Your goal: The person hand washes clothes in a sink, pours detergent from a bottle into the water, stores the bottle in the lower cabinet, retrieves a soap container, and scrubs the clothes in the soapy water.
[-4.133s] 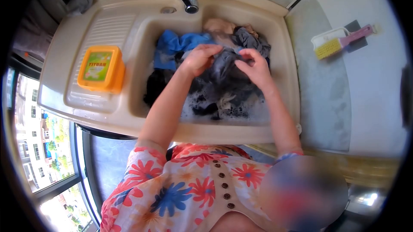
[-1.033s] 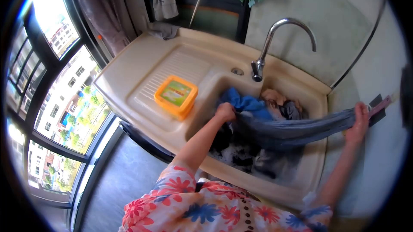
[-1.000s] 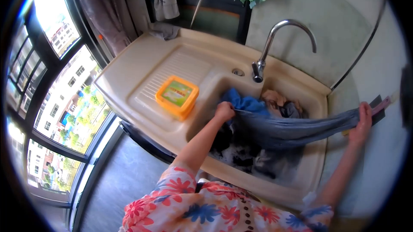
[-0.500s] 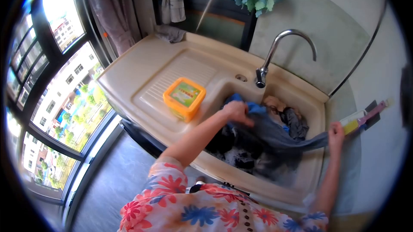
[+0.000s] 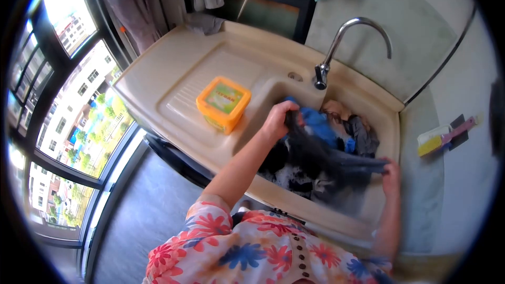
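A dark grey cloth (image 5: pixel 336 158) is stretched between my two hands over the sink basin (image 5: pixel 388 192). My left hand (image 5: pixel 280 119) grips its upper left end, fingers closed. At the basin's right side, my right hand (image 5: pixel 390 177) is closed on the other end. Below the cloth lie black wet clothes (image 5: pixel 297 181) with some suds. Behind it are a blue cloth (image 5: pixel 318 125), a beige cloth (image 5: pixel 336 109) and a dark grey garment (image 5: pixel 363 136). The cloth's lower part is blurred by motion.
An orange tub (image 5: pixel 223 106) stands on the ridged drainboard (image 5: pixel 179 68) left of the basin. A chrome faucet (image 5: pixel 329 52) arches at the back. A yellow and pink brush (image 5: pixel 447 137) is mounted on the right wall. Windows and a curtain (image 5: pixel 131 7) are at the left.
My right hand has moved left and slightly down, away from the wall, and my left hand has come up a little. The cloth between them has shifted and hangs more bunched. The camera view has shifted slightly.
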{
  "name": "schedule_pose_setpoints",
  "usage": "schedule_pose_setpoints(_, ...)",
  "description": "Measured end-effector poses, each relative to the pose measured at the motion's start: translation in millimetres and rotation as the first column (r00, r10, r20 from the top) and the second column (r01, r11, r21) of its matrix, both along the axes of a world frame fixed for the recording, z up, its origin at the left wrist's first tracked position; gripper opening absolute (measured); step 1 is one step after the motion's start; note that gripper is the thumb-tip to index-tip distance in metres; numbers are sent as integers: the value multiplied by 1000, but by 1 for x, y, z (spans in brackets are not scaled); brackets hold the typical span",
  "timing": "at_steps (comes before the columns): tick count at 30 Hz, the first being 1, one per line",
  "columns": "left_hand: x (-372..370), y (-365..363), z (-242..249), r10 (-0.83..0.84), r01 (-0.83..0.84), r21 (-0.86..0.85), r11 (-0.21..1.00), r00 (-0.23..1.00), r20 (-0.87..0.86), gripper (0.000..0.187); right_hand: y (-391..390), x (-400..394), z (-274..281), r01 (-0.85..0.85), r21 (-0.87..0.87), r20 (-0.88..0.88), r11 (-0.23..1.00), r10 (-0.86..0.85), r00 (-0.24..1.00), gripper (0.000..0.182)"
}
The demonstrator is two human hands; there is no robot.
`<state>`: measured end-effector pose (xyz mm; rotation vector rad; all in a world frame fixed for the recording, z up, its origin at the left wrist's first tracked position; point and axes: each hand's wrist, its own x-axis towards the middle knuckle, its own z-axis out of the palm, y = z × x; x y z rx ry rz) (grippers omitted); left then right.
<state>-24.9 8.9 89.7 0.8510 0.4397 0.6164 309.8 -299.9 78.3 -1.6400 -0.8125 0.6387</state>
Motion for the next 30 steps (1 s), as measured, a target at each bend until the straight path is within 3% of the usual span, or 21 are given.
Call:
schedule_pose_setpoints(1,1,-4,2,-48,48,-114,992,999,-3,33,0,4,-1,-24,78,-104,997,32,994,22)
schedule_pose_setpoints(2,2,-11,-1,-56,127,288,949,968,-244,40,3,9,-4,-38,159,-206,987,71,976,22)
schedule_pose_setpoints(4,0,-27,-7,202,479,776,409,782,-589,54,16,9,-1,-33,322,-396,946,166,903,24)
schedule_pose_setpoints(6,-4,-41,-8,275,771,622,135,574,-771,56,30,-5,9,23,204,-296,979,39,954,26)
schedule_pose_setpoints(7,-3,-41,-6,335,862,503,65,456,-824,51,41,-36,26,110,0,-59,994,-110,992,29)
schedule_pose_setpoints(8,1,-41,-9,391,928,372,-7,345,-853,46,45,-50,24,-44,-79,271,996,64,960,33)
schedule_pose_setpoints(9,4,-32,-31,527,881,468,63,369,-765,34,44,-64,21,-165,-217,541,962,260,800,37)
schedule_pose_setpoints(10,3,-27,-14,512,858,484,171,342,-788,30,40,-84,28,-245,-507,448,826,496,744,39)
schedule_pose_setpoints(11,4,-13,-13,440,781,553,290,405,-802,31,40,-92,30,-211,-766,451,608,741,497,38)
schedule_pose_setpoints(12,-1,-4,-8,410,568,756,325,636,-654,29,39,-91,24,-188,-789,370,585,696,615,35)
schedule_pose_setpoints(13,-1,4,-9,313,377,749,546,737,-599,26,43,-86,15,-171,-806,296,566,636,713,32)
schedule_pose_setpoints(14,1,7,-7,22,219,461,860,887,-462,25,47,-81,11,-161,-820,225,549,567,792,29)
schedule_pose_setpoints(17,15,-3,0,-132,145,-93,985,983,126,32,50,-70,17,-284,-15,-246,959,271,930,27)
schedule_pose_setpoints(19,39,-13,-23,-79,218,-403,889,939,333,32,78,-85,28,-170,289,-506,942,301,808,33)
schedule_pose_setpoints(20,48,-16,-40,-90,192,-467,863,969,232,29,93,-90,31,-75,419,-609,905,341,717,37)
schedule_pose_setpoints(23,77,-37,-58,-19,96,-580,809,990,138,20,128,-87,-18,-59,186,-768,981,183,614,42)
schedule_pose_setpoints(24,83,-41,-62,-13,61,-590,805,996,85,19,144,-107,-20,-52,100,-741,994,109,663,40)
schedule_pose_setpoints(26,90,-45,-79,4,-22,-616,787,1000,-30,21,166,-154,-25,-151,-24,-20,988,151,988,26)
schedule_pose_setpoints(27,97,-42,-105,-23,1,-624,781,999,-27,22,164,-193,-15,-109,-71,331,991,127,935,22)
schedule_pose_setpoints(28,86,-35,-130,-272,451,-473,756,875,400,20,159,-220,-6,-54,-103,640,993,108,761,21)
schedule_pose_setpoints(30,90,-67,-125,26,67,-342,937,965,260,21,170,-210,-24,-21,7,741,1000,9,671,24)
